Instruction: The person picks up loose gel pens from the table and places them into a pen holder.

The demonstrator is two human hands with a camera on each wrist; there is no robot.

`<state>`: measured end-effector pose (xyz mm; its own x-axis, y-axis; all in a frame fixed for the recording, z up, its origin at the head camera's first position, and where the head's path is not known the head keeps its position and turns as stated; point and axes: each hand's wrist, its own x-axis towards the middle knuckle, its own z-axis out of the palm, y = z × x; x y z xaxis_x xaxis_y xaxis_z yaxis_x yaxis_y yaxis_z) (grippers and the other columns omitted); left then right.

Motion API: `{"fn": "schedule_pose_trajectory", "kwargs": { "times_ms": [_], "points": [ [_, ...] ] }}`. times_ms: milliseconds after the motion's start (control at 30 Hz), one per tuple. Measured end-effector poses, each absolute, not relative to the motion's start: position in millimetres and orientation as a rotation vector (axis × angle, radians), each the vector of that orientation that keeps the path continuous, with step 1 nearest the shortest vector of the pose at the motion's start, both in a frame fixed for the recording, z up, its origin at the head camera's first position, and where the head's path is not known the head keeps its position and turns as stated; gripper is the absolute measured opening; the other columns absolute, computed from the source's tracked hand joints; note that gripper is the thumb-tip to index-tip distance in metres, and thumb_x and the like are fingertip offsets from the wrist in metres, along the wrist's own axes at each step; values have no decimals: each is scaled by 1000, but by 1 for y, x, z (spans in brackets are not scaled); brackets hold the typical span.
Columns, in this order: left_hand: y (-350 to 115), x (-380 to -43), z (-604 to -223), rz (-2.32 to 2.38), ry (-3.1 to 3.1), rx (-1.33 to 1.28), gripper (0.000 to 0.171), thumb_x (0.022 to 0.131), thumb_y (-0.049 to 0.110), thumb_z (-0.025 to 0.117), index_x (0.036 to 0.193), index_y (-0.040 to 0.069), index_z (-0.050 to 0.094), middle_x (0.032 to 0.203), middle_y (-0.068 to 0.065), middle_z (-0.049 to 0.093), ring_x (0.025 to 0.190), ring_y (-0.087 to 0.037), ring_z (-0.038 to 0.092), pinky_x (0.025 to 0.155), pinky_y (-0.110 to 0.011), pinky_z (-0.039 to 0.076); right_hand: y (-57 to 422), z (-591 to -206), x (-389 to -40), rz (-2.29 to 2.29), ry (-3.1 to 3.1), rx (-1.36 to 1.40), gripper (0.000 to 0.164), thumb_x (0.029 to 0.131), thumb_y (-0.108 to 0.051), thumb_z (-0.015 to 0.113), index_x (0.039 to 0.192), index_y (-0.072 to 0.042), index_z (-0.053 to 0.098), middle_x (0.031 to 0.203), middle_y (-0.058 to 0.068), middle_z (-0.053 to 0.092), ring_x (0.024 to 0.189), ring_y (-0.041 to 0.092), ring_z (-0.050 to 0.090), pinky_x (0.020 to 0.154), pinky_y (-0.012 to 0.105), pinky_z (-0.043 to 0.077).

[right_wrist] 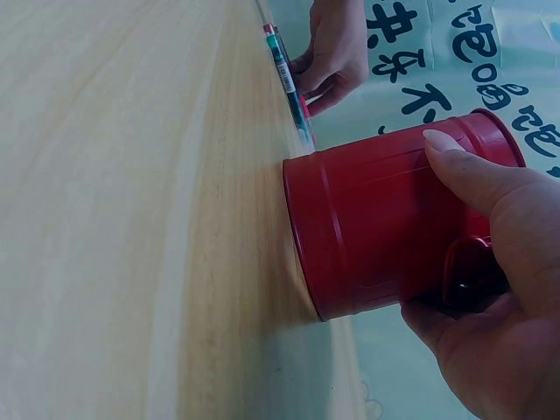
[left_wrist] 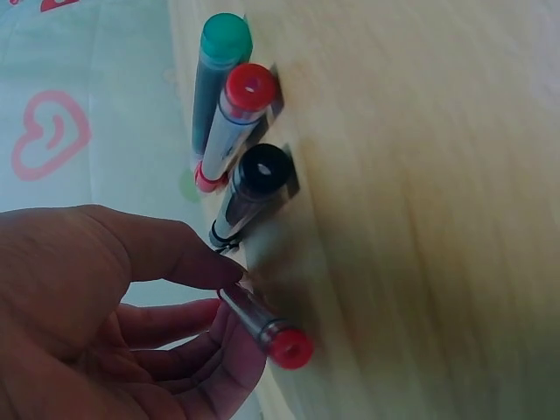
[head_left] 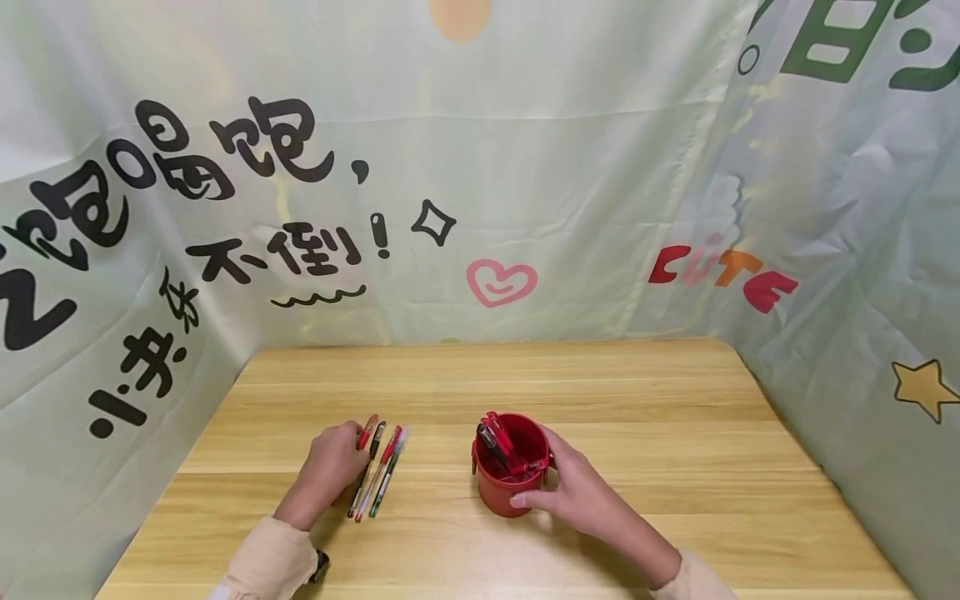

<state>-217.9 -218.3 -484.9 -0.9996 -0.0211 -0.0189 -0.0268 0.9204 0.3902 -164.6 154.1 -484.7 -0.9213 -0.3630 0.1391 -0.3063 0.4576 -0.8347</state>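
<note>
My left hand [head_left: 330, 463] pinches a red-capped pen [left_wrist: 259, 318] between thumb and fingers, at the left end of a row of pens. Beside it on the table lie a black pen [left_wrist: 262, 175], another red pen [left_wrist: 246, 94] and a green pen [left_wrist: 224, 44], roughly side by side. To the right, a small red metal bucket [head_left: 491, 493] with side handles stands upright on the table. My right hand [head_left: 583, 493] grips the bucket's right side, thumb across the front. Inside it lean several red pens [head_left: 507, 450] and a black pen [head_left: 490, 442], their lower parts hidden.
The light wood table [head_left: 600, 400] reaches back to a pale printed curtain [head_left: 585, 192], which also hangs along both sides. A dark object [head_left: 320, 567] shows by the left sleeve cuff.
</note>
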Motion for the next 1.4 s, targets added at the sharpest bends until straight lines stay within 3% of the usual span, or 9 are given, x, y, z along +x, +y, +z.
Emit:
{"fn": "schedule_pose_trajectory", "kwargs": {
  "times_ms": [233,333,600,733,900,1167,1400],
  "points": [
    [-221,-214,-481,708,3021,-92,49,87,2,67,132,-14,57,85,-14,64,67,-21,55,51,-28,46,154,-484,-164,-1485,2627,-601,98,77,-48,90,157,-24,39,148,-4,58,136,21,59,112,46,52],
    [-221,-214,-478,731,3009,-102,52,87,1,67,136,-14,55,88,-14,66,68,-20,56,51,-27,46,154,-484,-165,-1484,2630,-602,98,76,-48,90,157,-24,39,148,-4,58,137,22,59,112,47,52],
    [-220,-213,-468,755,3035,-64,48,87,-4,61,134,-12,58,94,-18,72,68,-20,58,53,-28,47,155,-484,-165,-1482,2638,-597,99,76,-48,90,157,-23,38,149,-3,58,137,23,59,112,48,51],
    [-218,-211,-463,779,3079,-14,39,93,0,64,130,-12,61,97,-19,73,72,-20,61,57,-30,51,155,-484,-165,-1482,2634,-592,99,76,-48,90,157,-22,38,149,-3,58,137,22,59,113,48,51],
    [-211,-209,-457,758,3173,60,38,93,3,67,128,-10,63,97,-17,73,79,-22,65,65,-36,57,155,-482,-164,-1491,2623,-586,100,76,-46,90,157,-20,39,149,-3,58,137,22,59,113,48,51],
    [-193,-203,-440,848,3241,154,37,93,5,69,128,-4,65,96,-12,69,71,-14,62,51,-22,47,154,-481,-164,-1491,2622,-587,99,76,-44,91,157,-20,39,149,-3,58,137,22,59,113,48,51],
    [-178,-198,-430,907,3300,241,30,92,6,71,120,-3,68,91,-9,69,70,-14,65,50,-19,48,154,-482,-163,-1493,2617,-583,99,76,-45,91,157,-21,39,149,-3,58,137,22,59,113,49,50]
  ]
}}
